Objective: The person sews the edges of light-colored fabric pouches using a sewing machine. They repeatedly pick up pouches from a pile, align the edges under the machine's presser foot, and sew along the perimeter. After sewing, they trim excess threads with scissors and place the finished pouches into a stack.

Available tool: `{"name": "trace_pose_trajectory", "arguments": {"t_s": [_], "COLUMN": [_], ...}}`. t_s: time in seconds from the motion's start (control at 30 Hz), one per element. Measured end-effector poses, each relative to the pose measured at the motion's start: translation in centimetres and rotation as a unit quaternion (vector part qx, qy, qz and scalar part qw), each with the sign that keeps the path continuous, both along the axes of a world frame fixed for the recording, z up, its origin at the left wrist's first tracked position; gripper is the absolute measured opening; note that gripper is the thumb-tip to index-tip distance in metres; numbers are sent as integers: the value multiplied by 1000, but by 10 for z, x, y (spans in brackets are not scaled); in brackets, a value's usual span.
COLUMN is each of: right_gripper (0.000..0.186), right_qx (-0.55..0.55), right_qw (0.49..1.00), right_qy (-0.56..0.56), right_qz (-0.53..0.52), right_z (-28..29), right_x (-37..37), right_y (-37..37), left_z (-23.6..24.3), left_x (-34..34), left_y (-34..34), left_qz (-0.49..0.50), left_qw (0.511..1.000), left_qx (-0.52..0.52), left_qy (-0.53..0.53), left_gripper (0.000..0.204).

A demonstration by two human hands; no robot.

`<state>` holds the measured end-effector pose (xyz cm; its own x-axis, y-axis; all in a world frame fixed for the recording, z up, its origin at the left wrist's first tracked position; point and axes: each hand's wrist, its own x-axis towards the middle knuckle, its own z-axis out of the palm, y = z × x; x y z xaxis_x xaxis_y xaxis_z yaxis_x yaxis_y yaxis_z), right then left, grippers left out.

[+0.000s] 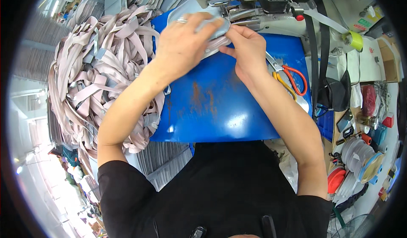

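Note:
A light grey-blue fabric piece lies under the sewing machine's metal presser parts, at the far end of the blue work surface. A pale pink strip runs along its near edge. My left hand, with a ring on one finger, rests on the fabric with its fingers stretched out toward the needle area. At the fabric's right edge, my right hand pinches the cloth between thumb and fingers. The needle itself is hidden.
A large heap of pale pink strips with grey pieces stands left. Red- and orange-handled scissors lie beside my right forearm. Stacked grey panels sit below the surface's left edge. Spools and tools crowd the right side.

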<state>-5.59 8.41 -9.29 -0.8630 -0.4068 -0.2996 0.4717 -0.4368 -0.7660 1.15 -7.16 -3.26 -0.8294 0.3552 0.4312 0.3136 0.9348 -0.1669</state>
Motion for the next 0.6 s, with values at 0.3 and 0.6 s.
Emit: {"name": "trace_pose_trajectory", "arguments": {"t_s": [0.3,0.6], "right_gripper": [30,35], "right_qx": [132,144], "right_qw": [985,976], "right_qy": [92,138], "right_qz": [-68,86], "right_z": [-1,1], "right_x": [9,1], "right_y": [-24,25], "left_z": [48,94], "left_x": [38,17], "left_y": [-1,-4], "left_qz": [77,-15], "left_qw": [982,950], "left_qx": [-119,-246], "left_qy": [-128,-192], "left_gripper": [74,59]}}
